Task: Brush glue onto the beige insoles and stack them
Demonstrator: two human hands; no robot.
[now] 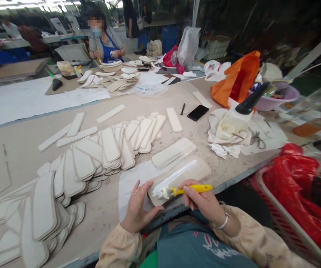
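Observation:
My right hand is closed around the yellow handle of a brush. White paste clumps on its bristles, which touch a rounded off-white panel. A wet, shiny streak of paste runs along this panel's surface. At the panel's near left end, my left hand holds its edge between spread thumb and fingers. A white sheet lies partly under the panel. Just beyond is a small stack of similar panels.
Piles of off-white panels spread across the left. A phone, scissors and a white container with a black handle lie farther right. Beside me stands a red basket. A co-worker sits across the table.

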